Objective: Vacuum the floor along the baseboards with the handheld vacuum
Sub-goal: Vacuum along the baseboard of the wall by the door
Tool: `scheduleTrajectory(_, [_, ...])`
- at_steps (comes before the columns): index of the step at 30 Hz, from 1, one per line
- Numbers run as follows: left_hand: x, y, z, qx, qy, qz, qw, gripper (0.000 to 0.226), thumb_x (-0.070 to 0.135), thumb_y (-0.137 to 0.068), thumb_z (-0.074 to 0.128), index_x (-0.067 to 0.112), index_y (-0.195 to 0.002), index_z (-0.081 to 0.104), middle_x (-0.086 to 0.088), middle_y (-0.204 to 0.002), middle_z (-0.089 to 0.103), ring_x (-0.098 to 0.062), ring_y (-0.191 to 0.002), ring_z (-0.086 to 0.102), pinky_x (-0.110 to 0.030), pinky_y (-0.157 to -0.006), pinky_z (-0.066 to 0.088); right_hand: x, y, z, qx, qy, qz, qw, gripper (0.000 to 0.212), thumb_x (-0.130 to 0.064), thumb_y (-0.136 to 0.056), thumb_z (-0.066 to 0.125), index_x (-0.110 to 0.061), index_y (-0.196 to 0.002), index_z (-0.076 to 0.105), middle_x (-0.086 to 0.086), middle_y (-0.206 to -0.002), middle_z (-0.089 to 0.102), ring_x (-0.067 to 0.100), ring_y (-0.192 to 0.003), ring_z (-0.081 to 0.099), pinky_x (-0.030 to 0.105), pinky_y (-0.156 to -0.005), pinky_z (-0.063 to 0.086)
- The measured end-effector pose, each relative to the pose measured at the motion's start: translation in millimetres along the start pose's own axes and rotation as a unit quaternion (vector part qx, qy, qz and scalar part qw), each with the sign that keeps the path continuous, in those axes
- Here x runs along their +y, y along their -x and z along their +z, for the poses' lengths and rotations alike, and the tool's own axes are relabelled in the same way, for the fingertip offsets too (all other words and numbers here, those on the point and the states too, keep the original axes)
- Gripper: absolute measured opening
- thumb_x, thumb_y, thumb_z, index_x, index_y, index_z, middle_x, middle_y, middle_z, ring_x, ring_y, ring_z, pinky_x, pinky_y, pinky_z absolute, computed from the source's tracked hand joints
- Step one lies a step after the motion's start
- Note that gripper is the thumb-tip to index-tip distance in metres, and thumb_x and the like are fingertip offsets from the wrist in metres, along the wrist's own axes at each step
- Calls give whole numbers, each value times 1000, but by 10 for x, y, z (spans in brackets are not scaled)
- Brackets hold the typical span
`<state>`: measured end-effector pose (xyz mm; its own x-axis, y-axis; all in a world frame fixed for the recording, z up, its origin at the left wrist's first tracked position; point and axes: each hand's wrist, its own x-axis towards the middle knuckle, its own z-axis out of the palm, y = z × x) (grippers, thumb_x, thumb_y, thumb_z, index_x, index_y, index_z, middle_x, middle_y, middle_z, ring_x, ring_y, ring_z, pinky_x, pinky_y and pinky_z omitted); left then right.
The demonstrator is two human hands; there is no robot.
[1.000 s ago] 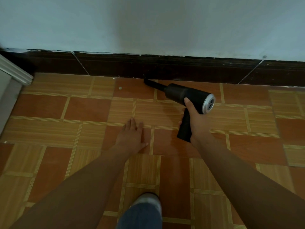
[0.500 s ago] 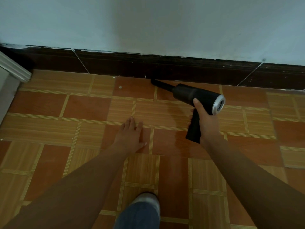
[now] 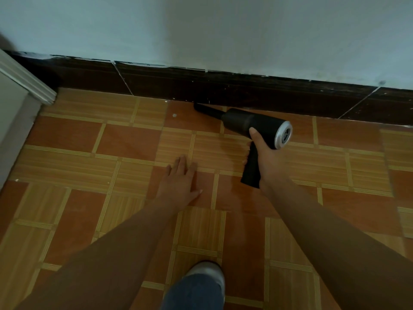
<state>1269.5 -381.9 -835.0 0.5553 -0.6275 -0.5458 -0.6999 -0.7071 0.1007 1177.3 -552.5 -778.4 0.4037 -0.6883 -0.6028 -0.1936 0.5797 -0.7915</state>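
Low against the dark baseboard [image 3: 245, 92], the black handheld vacuum [image 3: 252, 125] points its narrow nozzle [image 3: 206, 110] at the seam with the tiled floor [image 3: 125, 142]. The right hand [image 3: 267, 159] grips its handle, thumb along the barrel. The left hand [image 3: 178, 184] rests flat, fingers straight, on the floor beside it. A pale speck [image 3: 174, 115] lies just left of the nozzle.

Tiled floor [image 3: 67, 135] meeting a dark baseboard [image 3: 167, 83] under a pale wall [image 3: 223, 30], as I looked down.

The wall ahead of me was pale blue-grey and evenly, softly lit. The baseboard beneath it was dark brown, in sections with pale joints, its top edge flecked with paint. The floor mixed orange-brown squares with lighter wood-grain panels, parted by yellow striped bands. A small pale speck [image 3: 174, 115] lay near the baseboard. At my far left stood a white moulded frame [image 3: 24, 79].
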Motion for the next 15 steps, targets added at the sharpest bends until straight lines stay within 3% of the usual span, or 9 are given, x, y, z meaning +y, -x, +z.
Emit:
scheduleTrajectory(5, [-57, 15, -20, -5, -20, -44, 999, 82, 59, -93, 39, 20, -153, -1, -23, -157, -9, -33, -147, -6, -42, -118, 2, 16, -14, 128, -10, -13, 5, 1000, 25, -30, -80, 73, -9, -84, 59, 3, -62, 58, 14, -48, 54, 26, -47, 48])
scheduleTrajectory(10, [-55, 3, -60, -16, -48, -37, 998, 82, 60, -93, 36, 18, -153, 0, -25, -156, -6, -35, -147, -3, -43, -118, 5, 25, -44, 202, -2, -2, 11, 1000, 35, -34, -77, 75, -6, -93, 60, 5, -64, 59, 14, -47, 56, 25, -47, 49])
scheduleTrajectory(15, [-44, -22, -81, -25, -72, -34, 997, 82, 60, -93, 36, 15, -153, 1, -28, -155, -4, -37, -146, 1, -44, -118, 8, 28, -53, 165, -8, 1, 3, 1000, 32, -33, -78, 74, -8, -92, 59, 5, -64, 58, 15, -49, 55, 26, -48, 49])
